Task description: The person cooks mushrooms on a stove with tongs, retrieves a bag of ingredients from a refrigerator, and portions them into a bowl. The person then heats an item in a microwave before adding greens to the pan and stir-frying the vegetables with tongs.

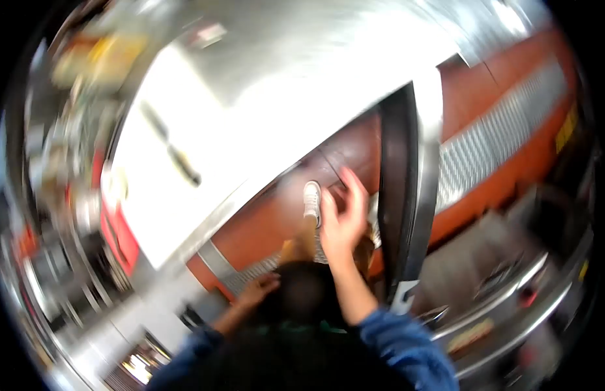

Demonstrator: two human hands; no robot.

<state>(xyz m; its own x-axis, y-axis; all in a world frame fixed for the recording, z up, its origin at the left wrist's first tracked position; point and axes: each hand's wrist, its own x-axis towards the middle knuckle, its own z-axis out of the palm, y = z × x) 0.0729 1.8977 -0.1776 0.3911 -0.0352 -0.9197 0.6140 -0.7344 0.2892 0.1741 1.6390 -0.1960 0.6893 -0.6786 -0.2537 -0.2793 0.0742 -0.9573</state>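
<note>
My right hand [345,218] is raised in front of my body over the red floor [354,146], its fingers apart and curved, with nothing in them. My left hand [258,290] hangs low beside my dark clothing, its fingers curled; whether anything is in them is too blurred to tell. Ahead of both hands is a metal worktop [296,72]. On its left part lies a white board [178,124], with a dark-handled knife [183,164] on it. Neither hand touches the worktop or the knife.
An open black-edged door or panel [401,176] stands just right of my right hand. A ribbed metal strip [504,133] crosses the floor beyond it. Something red [118,238] hangs at the board's left edge. Blurred shelves and equipment fill the far left; metal rails [511,300] are at lower right.
</note>
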